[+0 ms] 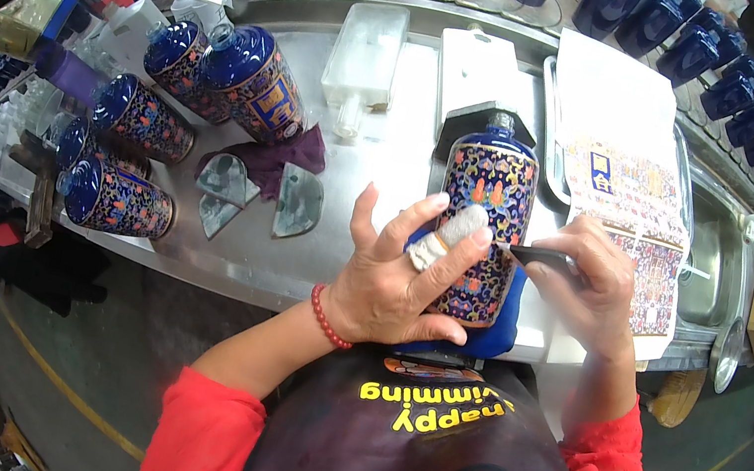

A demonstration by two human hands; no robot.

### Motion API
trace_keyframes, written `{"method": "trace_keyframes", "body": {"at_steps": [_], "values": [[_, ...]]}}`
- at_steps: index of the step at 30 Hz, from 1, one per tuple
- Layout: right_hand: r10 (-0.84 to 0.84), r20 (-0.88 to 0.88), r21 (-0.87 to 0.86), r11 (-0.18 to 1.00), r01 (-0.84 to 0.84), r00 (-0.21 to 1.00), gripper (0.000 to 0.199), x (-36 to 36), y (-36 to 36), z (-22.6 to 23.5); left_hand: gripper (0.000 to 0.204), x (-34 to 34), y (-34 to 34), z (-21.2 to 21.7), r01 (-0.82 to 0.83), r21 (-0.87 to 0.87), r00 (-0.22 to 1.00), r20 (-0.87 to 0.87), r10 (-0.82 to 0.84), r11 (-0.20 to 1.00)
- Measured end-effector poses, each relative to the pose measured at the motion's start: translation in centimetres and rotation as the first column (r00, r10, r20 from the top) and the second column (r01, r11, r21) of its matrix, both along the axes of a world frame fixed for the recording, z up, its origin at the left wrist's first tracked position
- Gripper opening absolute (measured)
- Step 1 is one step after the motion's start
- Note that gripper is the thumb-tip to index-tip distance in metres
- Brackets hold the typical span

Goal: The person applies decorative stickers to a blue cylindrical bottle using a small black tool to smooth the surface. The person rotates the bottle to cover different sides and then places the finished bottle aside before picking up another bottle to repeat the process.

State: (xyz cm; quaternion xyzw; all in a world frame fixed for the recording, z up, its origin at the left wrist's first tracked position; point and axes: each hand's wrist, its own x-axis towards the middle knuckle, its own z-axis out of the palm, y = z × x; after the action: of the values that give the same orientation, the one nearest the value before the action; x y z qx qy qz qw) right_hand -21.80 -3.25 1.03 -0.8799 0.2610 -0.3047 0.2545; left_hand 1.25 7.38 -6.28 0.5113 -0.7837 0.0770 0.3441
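Observation:
In front of me a dark blue bottle (491,177) with a colourful floral pattern lies neck away from me. Its neck end rests by a dark angular block (462,127), and blue cloth (509,311) shows under its lower end. My left hand (389,283) lies against the bottle with spread fingers; one finger wears a pale wrapped cover (447,238). In my right hand (594,289) is a slim dark-handled tool (540,255), its pale tip touching or very near the bottle's right side. I cannot make out the tool's exact kind.
Several patterned blue bottles (147,119) stand on the left, near a purple cloth (272,157) and translucent pieces (299,202). Clear (365,54) and white (480,67) containers lie behind. Printed sheets (623,128) cover a tray at right, beside a sink (712,254). Plain blue bottles (604,5) line the back.

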Motion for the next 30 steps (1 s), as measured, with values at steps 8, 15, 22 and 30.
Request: {"method": "trace_keyframes", "body": {"at_steps": [8,15,22,30], "values": [[-0.036,-0.079,0.135,0.99,0.046,0.996,0.013,5.5,-5.7,3.3,0.077,0.9,-1.0,-0.5,0.027,0.057,0.962,-0.272,-0.011,0.998],[-0.21,0.046,0.112,0.973,0.204,0.977,0.014,1.8,-5.3,0.6,0.074,2.4,-4.4,0.1,0.077,0.042,0.991,-0.116,-0.071,0.996],[-0.215,0.139,0.292,0.942,0.168,0.967,0.013,-0.4,-3.3,-1.7,0.08,2.8,-5.8,0.4,0.042,0.042,0.993,-0.109,-0.038,0.998],[-0.168,0.098,0.277,0.951,0.135,0.981,0.012,-0.3,-3.6,-0.8,0.073,1.8,-6.2,1.4,0.0,0.011,1.0,-0.027,0.001,1.0]]}}
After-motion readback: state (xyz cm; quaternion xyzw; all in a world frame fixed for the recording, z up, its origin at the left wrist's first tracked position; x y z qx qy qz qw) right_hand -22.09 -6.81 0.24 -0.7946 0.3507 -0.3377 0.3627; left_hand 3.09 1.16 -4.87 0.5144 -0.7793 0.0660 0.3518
